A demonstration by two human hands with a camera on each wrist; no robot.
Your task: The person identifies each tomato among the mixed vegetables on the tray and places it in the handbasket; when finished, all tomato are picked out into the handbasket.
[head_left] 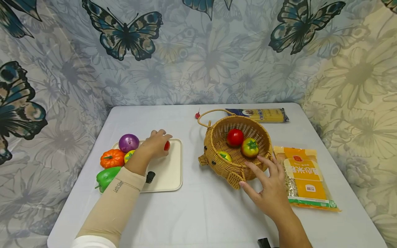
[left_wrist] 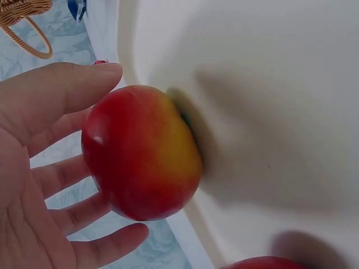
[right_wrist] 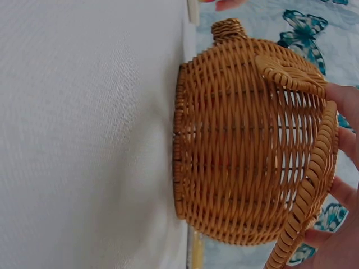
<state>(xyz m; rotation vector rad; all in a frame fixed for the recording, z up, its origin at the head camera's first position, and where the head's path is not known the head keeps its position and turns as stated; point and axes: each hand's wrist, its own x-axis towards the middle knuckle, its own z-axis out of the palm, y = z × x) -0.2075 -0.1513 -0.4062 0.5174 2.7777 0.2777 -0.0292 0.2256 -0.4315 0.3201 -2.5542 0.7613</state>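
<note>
In the left wrist view, the left hand point(head_left: 153, 144) holds a red-and-yellow tomato point(left_wrist: 143, 154), thumb on one side and fingers behind, close over the cream tray point(head_left: 175, 165). On the right, the right hand point(head_left: 270, 184) rests with spread fingers at the near rim of a wicker basket point(head_left: 221, 167) shaped like an animal. Inside it lie a red tomato point(head_left: 235, 137), a red-and-green tomato point(head_left: 250, 148) and a yellow-green one point(head_left: 224, 156), partly hidden by the rim. From the right wrist view, fingertips show along the rim beside the woven handle point(right_wrist: 305, 193).
A purple onion point(head_left: 128, 143), an orange pumpkin point(head_left: 112, 158), a green pepper point(head_left: 107, 177) and a yellow item point(head_left: 128, 156) sit at the tray's left side. A yellow grain bag point(head_left: 305, 179) lies right of the basket, a pasta pack point(head_left: 266, 115) behind it.
</note>
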